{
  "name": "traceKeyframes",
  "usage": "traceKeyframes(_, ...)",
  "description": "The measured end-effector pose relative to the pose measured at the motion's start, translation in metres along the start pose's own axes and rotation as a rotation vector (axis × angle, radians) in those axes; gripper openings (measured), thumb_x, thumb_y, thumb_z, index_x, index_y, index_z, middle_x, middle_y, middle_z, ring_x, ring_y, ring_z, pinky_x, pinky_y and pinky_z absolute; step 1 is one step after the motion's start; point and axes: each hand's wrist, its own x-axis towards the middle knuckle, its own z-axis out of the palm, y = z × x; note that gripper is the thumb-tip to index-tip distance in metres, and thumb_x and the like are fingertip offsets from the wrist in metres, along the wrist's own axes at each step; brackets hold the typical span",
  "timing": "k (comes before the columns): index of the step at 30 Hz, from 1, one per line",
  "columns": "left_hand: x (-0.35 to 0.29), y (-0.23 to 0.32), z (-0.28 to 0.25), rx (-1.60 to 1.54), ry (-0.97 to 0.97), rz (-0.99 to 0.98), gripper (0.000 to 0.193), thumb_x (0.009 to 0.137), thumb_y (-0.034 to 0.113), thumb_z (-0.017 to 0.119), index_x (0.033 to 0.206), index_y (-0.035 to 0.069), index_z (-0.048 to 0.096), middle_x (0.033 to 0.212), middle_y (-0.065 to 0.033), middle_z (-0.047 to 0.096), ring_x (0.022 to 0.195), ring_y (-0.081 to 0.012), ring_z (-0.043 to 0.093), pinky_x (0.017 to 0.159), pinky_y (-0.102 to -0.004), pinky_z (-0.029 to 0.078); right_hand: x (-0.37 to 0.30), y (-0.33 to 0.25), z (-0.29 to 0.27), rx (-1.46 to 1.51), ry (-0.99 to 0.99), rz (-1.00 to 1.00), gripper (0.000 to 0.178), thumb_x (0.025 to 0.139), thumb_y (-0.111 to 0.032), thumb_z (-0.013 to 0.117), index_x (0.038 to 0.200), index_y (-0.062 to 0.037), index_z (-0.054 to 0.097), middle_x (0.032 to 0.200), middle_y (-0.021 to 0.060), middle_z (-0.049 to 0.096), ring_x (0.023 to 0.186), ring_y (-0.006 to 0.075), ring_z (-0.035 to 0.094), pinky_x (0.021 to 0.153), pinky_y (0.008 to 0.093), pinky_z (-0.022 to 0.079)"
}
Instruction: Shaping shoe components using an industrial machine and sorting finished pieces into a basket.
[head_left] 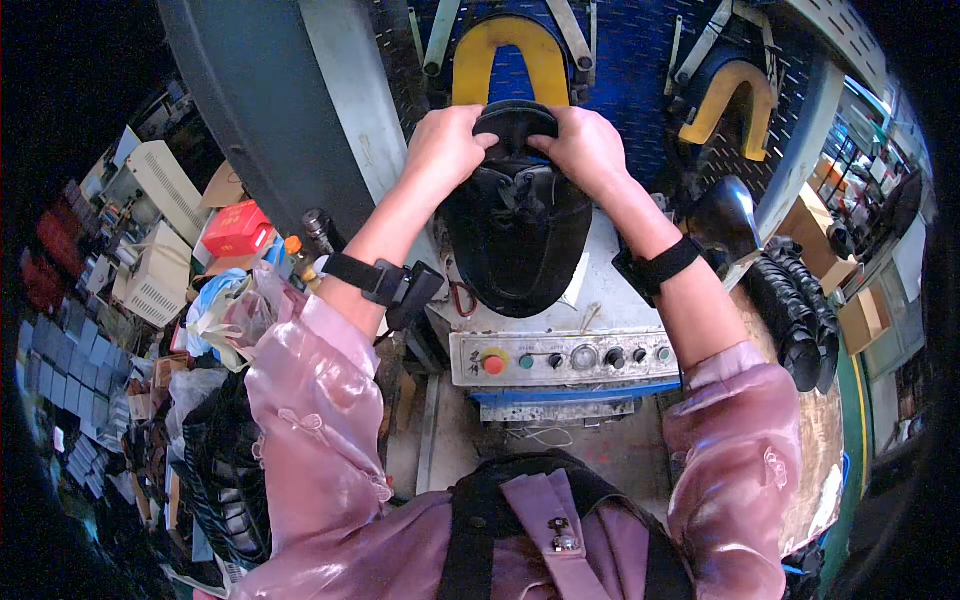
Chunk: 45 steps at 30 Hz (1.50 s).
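A black shoe upper point(520, 240) is held between my hands over the white machine top, its rounded toe toward me and its collar opening away from me. My left hand point(445, 150) grips the left side of the collar, with the thumb at the inner edge. On the opposite side, my right hand point(585, 150) is closed round the collar in the same way. Just beyond the collar stands a yellow U-shaped machine part point(512, 50). The fingers under the shoe are hidden, and so is whatever supports it from below.
A control panel point(560, 358) with a red button and several black knobs fronts the machine. Another yellow U-shaped part point(735, 105) hangs at the right. A row of black shoes point(795, 310) lies on the right-hand table. A red box point(237, 229) and plastic bags point(235, 310) are at the left.
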Motion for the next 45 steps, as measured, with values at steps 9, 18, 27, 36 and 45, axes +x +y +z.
traceKeyframes(9,-0.001,-0.023,0.03,0.222,0.173,0.079,0.018,0.074,0.018,0.067,0.089,0.008,0.065,0.072,-0.02,0.061,0.07,-0.0374,0.06,0.063,-0.0449,0.048,0.004,0.016,0.032,-0.092,0.0,-0.049,0.032,0.068,-0.025,0.071,0.092,-0.0051,0.063,0.085,0.0162,0.064,0.082,0.0325,0.061,0.072,0.0412,0.049)
traceKeyframes(18,0.005,-0.019,0.042,0.231,0.187,0.068,0.015,0.072,0.017,0.067,0.077,0.005,0.061,0.066,-0.0198,0.061,0.068,-0.0366,0.062,0.062,-0.0455,0.049,0.019,0.039,0.024,0.09,-0.295,-0.091,0.046,0.064,-0.019,0.075,0.105,-0.0068,0.06,0.097,0.0189,0.063,0.093,0.0332,0.06,0.08,0.0396,0.048)
traceKeyframes(27,0.009,-0.013,0.041,0.272,0.068,0.043,0.029,0.071,0.022,0.07,0.095,0.005,0.065,0.075,-0.0204,0.062,0.074,-0.0354,0.062,0.067,-0.0431,0.05,0.005,0.03,0.017,0.138,-0.267,-0.01,0.042,0.063,-0.01,0.072,0.103,-0.0037,0.06,0.096,0.0203,0.062,0.094,0.0326,0.059,0.082,0.0378,0.047)
traceKeyframes(36,0.006,-0.039,0.049,0.277,-0.127,0.019,0.02,0.074,0.018,0.066,0.092,0.01,0.064,0.081,-0.0186,0.063,0.079,-0.0361,0.061,0.07,-0.0449,0.048,0.0,0.027,0.047,-0.262,-0.17,-0.065,0.016,0.078,-0.006,0.05,0.089,-0.0095,0.062,0.083,0.0139,0.065,0.079,0.0303,0.064,0.069,0.0411,0.052)
traceKeyframes(45,-0.004,-0.029,0.04,-0.057,-0.248,0.155,0.05,0.072,-0.004,0.052,0.117,0.019,0.056,0.102,-0.0184,0.061,0.097,-0.035,0.057,0.084,-0.0402,0.045,-0.014,0.038,0.045,-0.166,-0.245,-0.106,0.024,0.073,-0.007,0.055,0.096,-0.0083,0.061,0.083,0.0188,0.063,0.08,0.0325,0.063,0.069,0.0428,0.05)
